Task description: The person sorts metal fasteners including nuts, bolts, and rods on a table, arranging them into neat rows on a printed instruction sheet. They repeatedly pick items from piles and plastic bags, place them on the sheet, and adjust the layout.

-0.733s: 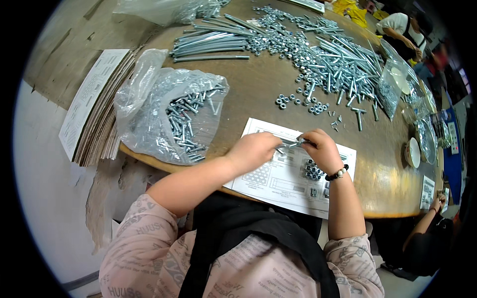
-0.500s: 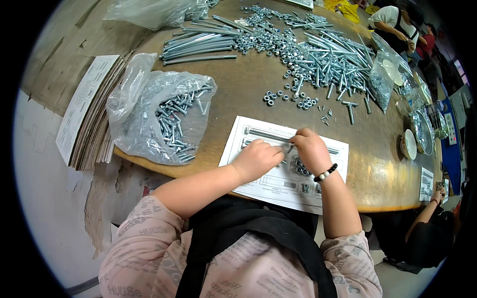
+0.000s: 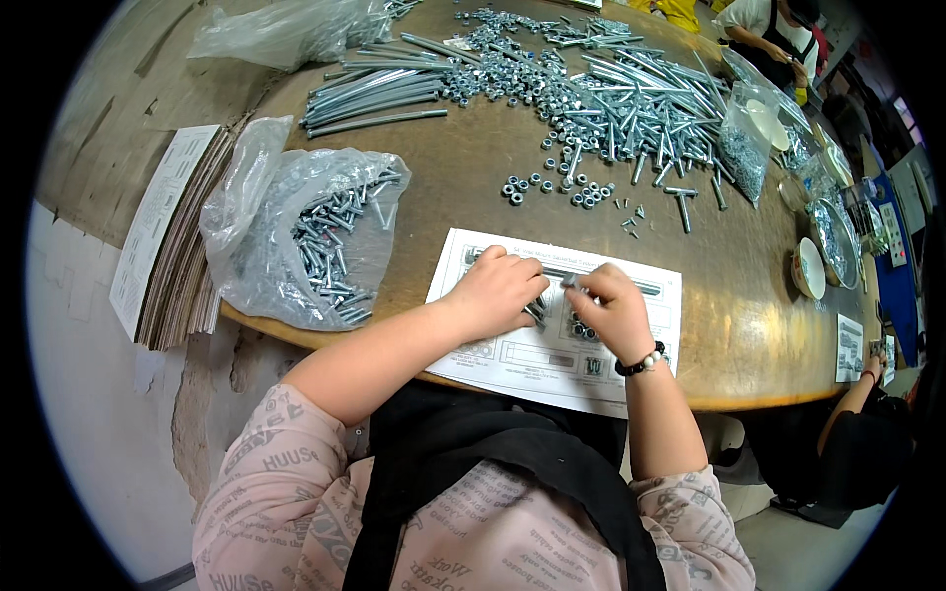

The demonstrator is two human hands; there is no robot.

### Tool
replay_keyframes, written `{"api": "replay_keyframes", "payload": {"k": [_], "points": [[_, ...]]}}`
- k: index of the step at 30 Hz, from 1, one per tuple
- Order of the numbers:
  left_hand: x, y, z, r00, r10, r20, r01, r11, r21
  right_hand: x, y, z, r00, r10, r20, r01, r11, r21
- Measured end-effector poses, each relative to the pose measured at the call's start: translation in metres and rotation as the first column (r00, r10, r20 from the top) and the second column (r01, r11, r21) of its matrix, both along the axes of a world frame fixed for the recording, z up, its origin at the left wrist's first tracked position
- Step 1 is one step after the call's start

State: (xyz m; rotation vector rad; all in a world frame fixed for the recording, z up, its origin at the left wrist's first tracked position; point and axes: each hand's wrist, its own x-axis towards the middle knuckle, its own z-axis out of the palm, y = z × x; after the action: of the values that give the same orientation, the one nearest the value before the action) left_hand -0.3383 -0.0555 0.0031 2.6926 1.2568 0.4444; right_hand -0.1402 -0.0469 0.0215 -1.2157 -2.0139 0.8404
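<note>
Several slim metal shafts (image 3: 536, 311) show, in the head view, at the curled fingertips of the left hand (image 3: 496, 292) above the middle of the printed sheet (image 3: 655, 320); whether that hand grips them cannot be told. The right hand (image 3: 615, 315), above the sheet's right half, pinches a small grey metal piece (image 3: 571, 282), too blurred to name; a beaded bracelet (image 3: 647, 363) circles its wrist. Below those fingers, on the sheet, a cluster of nuts (image 3: 583, 331) shows, loose or pictured, I cannot say which. The sheet lies at the near edge of the brown tabletop (image 3: 463, 177). Just beyond the sheet sit loose nuts (image 3: 514, 189) and tiny screws (image 3: 631, 232); farther beyond it spreads a heap of nuts and bolts (image 3: 631, 113), and past its upper left corner lie long rods (image 3: 379, 97). Left of the sheet stands an open clear bag (image 3: 258, 217) of short bolts (image 3: 330, 258), then a stack of papers (image 3: 163, 227). Well to the sheet's right is a pale bowl (image 3: 808, 268), and farther right, another person's forearm (image 3: 849, 404)
</note>
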Motion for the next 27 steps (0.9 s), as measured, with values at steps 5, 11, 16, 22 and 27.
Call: {"api": "replay_keyframes", "payload": {"k": [5, 11, 16, 22, 27], "points": [[-0.001, 0.004, -0.003, 0.999, -0.021, -0.047, 0.014, 0.989, -0.145, -0.008, -0.025, -0.006, 0.978, 0.184, 0.101, -0.163, 0.969, -0.184], [-0.004, 0.004, -0.014, 0.997, 0.010, 0.077, 0.004, 0.985, -0.174, -0.028, -0.035, -0.020, 0.958, 0.263, 0.113, -0.275, 0.956, 0.099], [-0.003, 0.005, -0.014, 0.996, 0.050, 0.068, -0.036, 0.981, -0.192, -0.029, -0.033, -0.036, 0.943, 0.063, 0.326, -0.214, 0.865, 0.455], [-0.001, -0.001, -0.004, 0.995, 0.045, 0.084, -0.027, 0.979, -0.204, -0.014, -0.025, -0.018, 0.892, -0.088, 0.443, -0.097, 0.921, 0.378], [0.000, 0.000, -0.009, 0.995, 0.060, 0.081, -0.041, 0.975, -0.219, -0.016, -0.028, -0.022, 0.873, 0.019, 0.487, -0.206, 0.920, 0.333]]}}
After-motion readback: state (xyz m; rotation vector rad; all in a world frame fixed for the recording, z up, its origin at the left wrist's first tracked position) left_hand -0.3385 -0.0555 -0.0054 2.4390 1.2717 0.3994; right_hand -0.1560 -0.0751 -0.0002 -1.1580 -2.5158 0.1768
